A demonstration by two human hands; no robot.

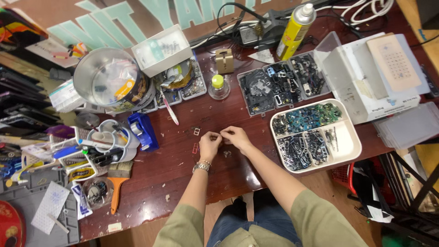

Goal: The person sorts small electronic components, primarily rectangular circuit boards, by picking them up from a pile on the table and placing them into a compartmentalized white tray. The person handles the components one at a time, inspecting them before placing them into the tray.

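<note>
A white divided tray (348, 145) of small dark and bluish parts is set at the right of the dark wooden table (155, 183). Behind it, a clear parts box (283, 84) is laid open beside a yellow spray can (296, 29). A metal tin (109, 80), a blue tape dispenser (142, 131) and an orange-handled brush (117, 180) are seen at the left. A small yellow-capped bottle (218, 87), possibly glue, is stood centrally.

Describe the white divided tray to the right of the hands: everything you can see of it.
The white divided tray is a rounded-corner dish, plastic by its look, lying flat on the dark red-brown desk near the front edge, just right of the right hand, not touching it. Ridges split it into compartments: the upper one holds bluish-green small parts, the lower-left ones dark frame-like metal pieces, and the right one only a few bits. A clear compartment box of dark parts sits just behind it.
</note>
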